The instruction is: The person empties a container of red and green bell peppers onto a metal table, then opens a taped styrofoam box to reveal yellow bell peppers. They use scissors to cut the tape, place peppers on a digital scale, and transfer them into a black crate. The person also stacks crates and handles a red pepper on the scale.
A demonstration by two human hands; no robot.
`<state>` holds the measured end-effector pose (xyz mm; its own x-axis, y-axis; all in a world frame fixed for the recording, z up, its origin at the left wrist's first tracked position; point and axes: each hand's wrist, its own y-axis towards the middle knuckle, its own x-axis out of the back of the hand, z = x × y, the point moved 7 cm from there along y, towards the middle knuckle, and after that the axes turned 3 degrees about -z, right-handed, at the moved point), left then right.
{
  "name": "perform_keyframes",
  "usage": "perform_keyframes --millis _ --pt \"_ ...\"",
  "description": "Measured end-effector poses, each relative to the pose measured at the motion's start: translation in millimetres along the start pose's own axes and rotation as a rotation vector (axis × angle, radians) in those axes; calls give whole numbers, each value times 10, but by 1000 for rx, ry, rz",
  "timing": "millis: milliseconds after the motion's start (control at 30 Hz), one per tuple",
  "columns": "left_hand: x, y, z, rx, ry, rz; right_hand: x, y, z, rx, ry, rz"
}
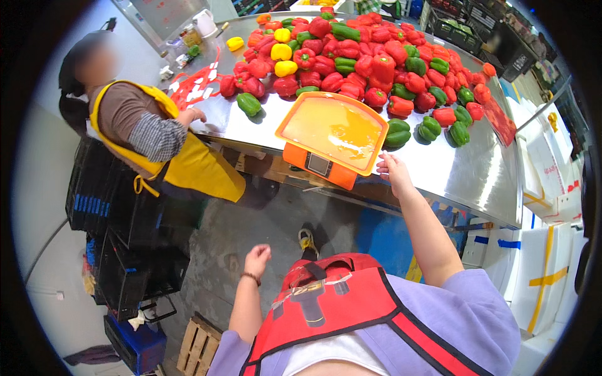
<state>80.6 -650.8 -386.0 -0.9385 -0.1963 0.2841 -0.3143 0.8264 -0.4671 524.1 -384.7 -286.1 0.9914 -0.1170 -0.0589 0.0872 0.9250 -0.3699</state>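
An orange scale (321,164) with a wide yellow-orange weighing tray (332,128) stands at the table's near edge, and only glare and a few wet-looking marks show on the tray. My right hand (394,174) is beside the tray's right corner, fingers apart and holding nothing visible. Lower down, my left hand (256,260) hangs in front of me over the floor, its fingers curled in with nothing seen in them. Behind the scale spreads a big heap of red bell peppers (382,67), mixed with green bell peppers (429,128) and several yellow bell peppers (284,67).
At the left, a person in a yellow apron (200,166) stands by the steel table (439,166), one hand on its edge. Red net bags (197,84) lie near them. Black crates (135,250) stack at left, white foam boxes (542,269) at right. A wooden pallet (197,348) is below.
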Motion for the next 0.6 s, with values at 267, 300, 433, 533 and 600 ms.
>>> perform_keyframes --millis 267,300,433,533,600 --pt "-723 1216 -1579 -3 -408 79 101 410 305 508 -302 -407" --pt "-710 1319 -1660 18 -406 88 -187 78 798 719 -519 -501" --pt "-738 1838 -2047 -320 -276 31 -1140 -165 1137 973 -990 -52" --pt "-784 1975 -2437 -432 -194 89 -1337 46 1125 988 -1283 -34" --pt "-777 2047 -2574 -497 -259 118 -951 426 1270 974 -1089 -331"
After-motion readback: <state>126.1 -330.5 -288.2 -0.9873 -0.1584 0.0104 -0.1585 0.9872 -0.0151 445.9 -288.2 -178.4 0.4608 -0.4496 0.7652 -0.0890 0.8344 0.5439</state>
